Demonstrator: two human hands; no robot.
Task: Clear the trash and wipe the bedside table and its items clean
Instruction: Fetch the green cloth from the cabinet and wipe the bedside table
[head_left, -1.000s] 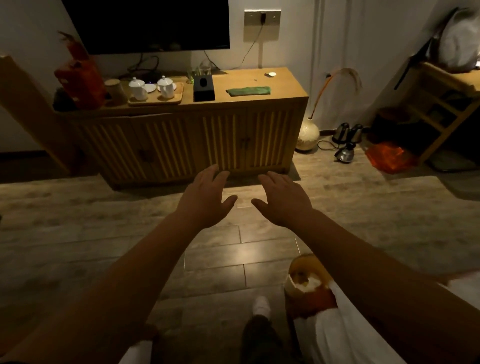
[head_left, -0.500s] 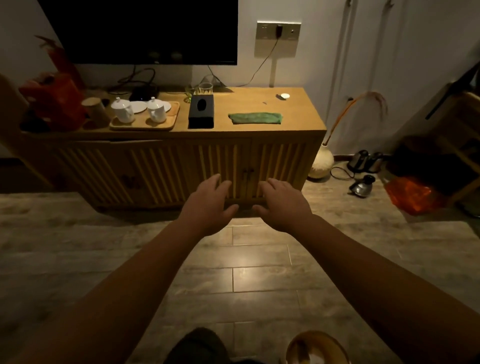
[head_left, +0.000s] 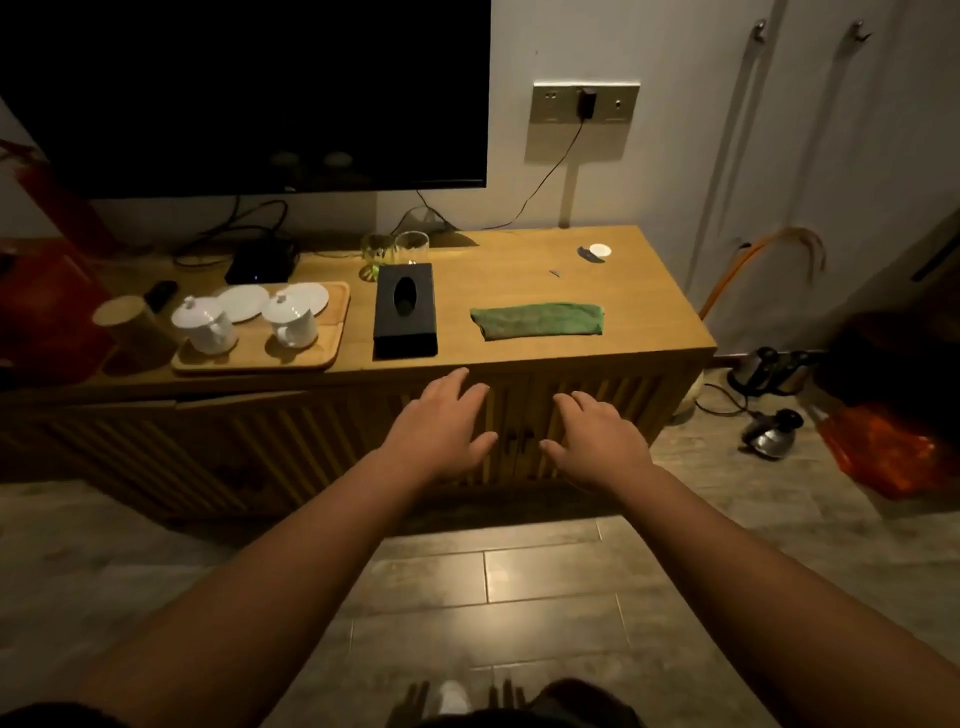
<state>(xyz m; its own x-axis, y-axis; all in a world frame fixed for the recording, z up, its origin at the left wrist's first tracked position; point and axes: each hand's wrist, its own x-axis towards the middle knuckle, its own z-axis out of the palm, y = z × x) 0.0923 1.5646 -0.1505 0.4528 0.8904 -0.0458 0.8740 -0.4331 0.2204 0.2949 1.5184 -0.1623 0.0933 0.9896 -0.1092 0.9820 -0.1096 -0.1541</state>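
Note:
A low wooden cabinet (head_left: 519, 348) stands against the wall under a dark TV. A folded green cloth (head_left: 537, 320) lies on its top at the right. A black tissue box (head_left: 404, 310) sits in the middle. At the far right lie a small white round scrap (head_left: 600, 250) and a tiny dark bit (head_left: 555, 272). My left hand (head_left: 441, 431) and my right hand (head_left: 597, 441) hover palm down, fingers spread, in front of the cabinet's front edge, holding nothing.
A wooden tray (head_left: 260, 358) with two white lidded cups (head_left: 208, 325) and saucers sits at the left, beside a tan cylinder (head_left: 132, 325). Two glasses (head_left: 395, 248) stand behind the tissue box. Kettles (head_left: 769, 400) and an orange bag (head_left: 883, 452) lie on the floor to the right.
The view has closed in on the cabinet, which now fills the frame. Both hands stay stretched out and empty, now just short of its front edge.

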